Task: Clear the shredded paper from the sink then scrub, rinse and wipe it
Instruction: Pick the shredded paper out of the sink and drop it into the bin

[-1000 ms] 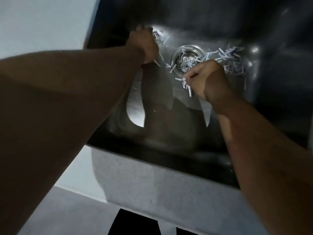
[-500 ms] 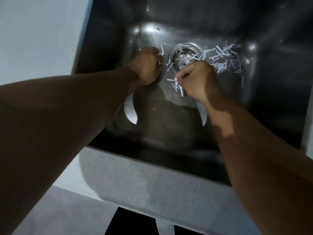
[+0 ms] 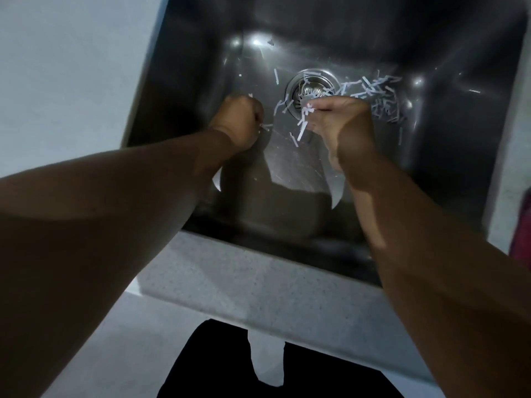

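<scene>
In the dark stainless-steel sink (image 3: 431, 173), set into the speckled grey desk (image 3: 253, 282), the white shredded paper strips (image 3: 376, 93) are heaped mostly on the basin floor toward its far right corner. They lie just beside the round metal drain strainer (image 3: 311, 87), and a few single strips are scattered at the strainer's left side. The left grip (image 3: 238, 122) is curled tight on a few strips near the left edge of the basin floor, and a small bunch is pinched in the right grip (image 3: 336, 119) at the strainer's near rim.
</scene>
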### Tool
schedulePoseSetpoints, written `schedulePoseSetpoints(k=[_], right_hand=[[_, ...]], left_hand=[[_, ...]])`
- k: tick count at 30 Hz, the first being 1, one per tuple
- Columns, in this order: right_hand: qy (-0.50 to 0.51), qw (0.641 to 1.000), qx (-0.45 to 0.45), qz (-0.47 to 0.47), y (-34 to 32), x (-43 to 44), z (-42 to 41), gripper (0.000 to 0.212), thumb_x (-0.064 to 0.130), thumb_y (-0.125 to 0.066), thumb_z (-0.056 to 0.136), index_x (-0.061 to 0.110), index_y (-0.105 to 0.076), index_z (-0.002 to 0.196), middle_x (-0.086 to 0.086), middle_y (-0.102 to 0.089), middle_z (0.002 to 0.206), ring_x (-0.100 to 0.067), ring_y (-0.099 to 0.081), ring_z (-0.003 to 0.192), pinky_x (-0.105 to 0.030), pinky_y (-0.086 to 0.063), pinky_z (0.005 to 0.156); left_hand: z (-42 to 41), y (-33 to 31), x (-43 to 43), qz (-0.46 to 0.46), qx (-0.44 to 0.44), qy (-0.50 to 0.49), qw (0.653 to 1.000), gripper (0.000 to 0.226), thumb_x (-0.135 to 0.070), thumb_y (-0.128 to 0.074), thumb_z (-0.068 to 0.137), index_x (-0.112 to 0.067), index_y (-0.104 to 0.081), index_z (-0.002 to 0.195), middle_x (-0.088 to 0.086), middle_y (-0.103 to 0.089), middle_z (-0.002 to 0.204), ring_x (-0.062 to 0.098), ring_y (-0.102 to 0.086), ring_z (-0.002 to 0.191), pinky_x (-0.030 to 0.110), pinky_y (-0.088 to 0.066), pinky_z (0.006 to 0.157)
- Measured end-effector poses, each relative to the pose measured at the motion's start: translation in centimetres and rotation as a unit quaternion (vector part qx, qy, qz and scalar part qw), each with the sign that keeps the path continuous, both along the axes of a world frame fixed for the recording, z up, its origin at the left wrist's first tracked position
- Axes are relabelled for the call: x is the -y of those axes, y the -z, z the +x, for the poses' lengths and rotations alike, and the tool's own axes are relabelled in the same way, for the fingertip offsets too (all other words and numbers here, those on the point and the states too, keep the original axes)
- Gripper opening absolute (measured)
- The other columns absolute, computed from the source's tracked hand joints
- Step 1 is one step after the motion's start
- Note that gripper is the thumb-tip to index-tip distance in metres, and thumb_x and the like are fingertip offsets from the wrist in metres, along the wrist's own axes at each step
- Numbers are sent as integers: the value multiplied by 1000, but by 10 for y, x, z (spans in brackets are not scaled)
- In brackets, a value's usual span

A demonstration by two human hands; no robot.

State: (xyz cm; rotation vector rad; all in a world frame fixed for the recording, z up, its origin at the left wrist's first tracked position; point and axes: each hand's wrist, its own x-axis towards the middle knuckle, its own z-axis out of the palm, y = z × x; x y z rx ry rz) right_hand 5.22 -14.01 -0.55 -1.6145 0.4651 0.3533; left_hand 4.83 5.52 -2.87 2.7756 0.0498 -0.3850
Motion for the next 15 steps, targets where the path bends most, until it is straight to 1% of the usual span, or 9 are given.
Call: schedulePoseSetpoints(k=[3,5,6,8,9,10,12,13,15], right_hand=[[10,999,15,42,-10,5,-2,15,-7,-78,76,5,-77,86,-20,-76,95,-34,-75,91,-43,-62,87],[18,997,22,71,-23,8,-6,21,0,-80,71,-2,-75,92,-26,-74,100,-38,-74,93,-44,-61,90],[21,996,23,88,-29,9,-9,23,2,-78,69,-1,-74,91,-27,-73,101,-39,-73,94,-42,-60,91],[21,994,27,103,-42,10,-18,17,-4,-72,75,4,-72,90,-21,-72,97,-34,-71,92,-40,-59,92],[24,994,31,106,-48,9,-24,17,-8,-68,80,6,-71,89,-15,-71,94,-28,-71,90,-40,-59,92],[32,992,36,116,-54,6,-31,18,-9,-66,81,7,-71,88,-13,-71,92,-25,-70,87,-38,-60,90],[60,987,46,142,-68,-4,-45,16,-6,-70,75,5,-74,87,-15,-72,91,-26,-70,86,-30,-61,79],[74,985,47,146,-75,-12,-51,17,-6,-73,74,5,-74,87,-15,-73,90,-26,-70,84,-26,-60,73],[86,986,51,136,-89,-30,-64,19,-12,-73,77,5,-75,87,-10,-74,82,-21,-68,76,-22,-54,64]], left_hand=[[-6,-8,-12,-67,-9,-55,996,16,-9,-68,88,-22,-78,88,2,-78,101,19,-71,100,23,-53,93],[-5,-20,-14,-123,12,-94,988,18,-9,-72,87,-26,-75,82,0,-78,93,12,-72,92,20,-54,89],[-6,-27,-12,-160,26,-111,980,20,-8,-73,87,-26,-74,80,0,-77,89,9,-72,88,17,-54,86],[-11,-44,-9,-228,47,-132,964,18,-7,-76,88,-24,-75,81,1,-76,86,7,-70,81,14,-55,79],[-15,-53,-8,-258,53,-137,955,16,-7,-77,87,-22,-76,82,3,-77,85,8,-70,79,16,-57,78],[-20,-63,-9,-287,58,-139,946,15,-7,-79,86,-21,-77,82,3,-77,84,10,-71,79,22,-59,81],[-33,-81,-14,-341,72,-142,926,14,-9,-82,83,-23,-79,82,0,-77,82,14,-74,80,36,-62,84],[-42,-90,-17,-362,80,-149,917,13,-10,-83,82,-23,-79,84,-1,-77,81,15,-74,80,38,-62,84],[-61,-111,-25,-395,102,-169,897,9,-10,-82,83,-18,-82,88,1,-78,81,18,-75,79,40,-62,83]])
